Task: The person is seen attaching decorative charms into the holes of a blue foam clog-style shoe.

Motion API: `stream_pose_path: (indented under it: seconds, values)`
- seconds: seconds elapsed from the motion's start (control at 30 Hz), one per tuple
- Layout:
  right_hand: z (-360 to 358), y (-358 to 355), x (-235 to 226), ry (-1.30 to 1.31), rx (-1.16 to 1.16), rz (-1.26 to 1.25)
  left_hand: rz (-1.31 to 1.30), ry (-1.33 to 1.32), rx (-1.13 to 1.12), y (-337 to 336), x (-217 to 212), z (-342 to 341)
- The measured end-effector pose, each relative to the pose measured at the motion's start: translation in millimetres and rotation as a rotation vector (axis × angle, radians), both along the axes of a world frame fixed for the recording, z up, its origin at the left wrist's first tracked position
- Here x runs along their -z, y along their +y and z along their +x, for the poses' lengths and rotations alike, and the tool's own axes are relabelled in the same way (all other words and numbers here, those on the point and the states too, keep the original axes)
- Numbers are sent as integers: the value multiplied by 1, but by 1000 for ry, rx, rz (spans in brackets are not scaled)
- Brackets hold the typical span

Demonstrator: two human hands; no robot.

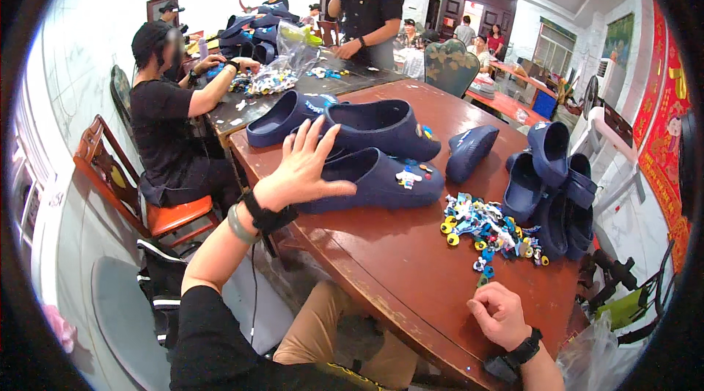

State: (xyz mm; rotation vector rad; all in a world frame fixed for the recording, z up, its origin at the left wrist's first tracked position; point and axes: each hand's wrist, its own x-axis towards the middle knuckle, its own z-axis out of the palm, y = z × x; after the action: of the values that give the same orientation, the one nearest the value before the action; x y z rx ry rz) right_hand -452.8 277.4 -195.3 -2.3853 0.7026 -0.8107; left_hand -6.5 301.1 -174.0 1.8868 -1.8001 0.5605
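My left hand (pixel 304 167) is open with fingers spread, resting against the heel end of a navy blue clog (pixel 381 178) that carries small charms on its toe. A second navy clog (pixel 385 127) lies just behind it, and a third (pixel 282 118) further left. My right hand (pixel 501 312) rests near the table's front edge with fingers curled in; whether it holds anything I cannot tell. A pile of small colourful charms (pixel 488 231) lies just beyond it on the brown wooden table (pixel 396 266).
A single navy clog (pixel 469 150) lies mid-table and a heap of several navy clogs (pixel 554 189) sits at the right. A seated person (pixel 172 123) and a standing person (pixel 370 13) work at a dark table (pixel 227 116) behind. An orange-seated chair (pixel 158 211) stands at left.
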Motion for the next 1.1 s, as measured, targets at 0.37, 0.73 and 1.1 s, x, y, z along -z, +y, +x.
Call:
stream_pose_path:
  seconds: [0.37, 0.73, 1.1]
  values:
    - [0, 7, 2, 114, -95, 47, 269, 24, 29, 4, 47, 12]
    - [2, 7, 6, 124, -117, 69, 503, -48, -64, -29, 14, 1]
    - [-13, -23, 37, 12, -224, -41, 469, 64, 535, 50, -6, -98]
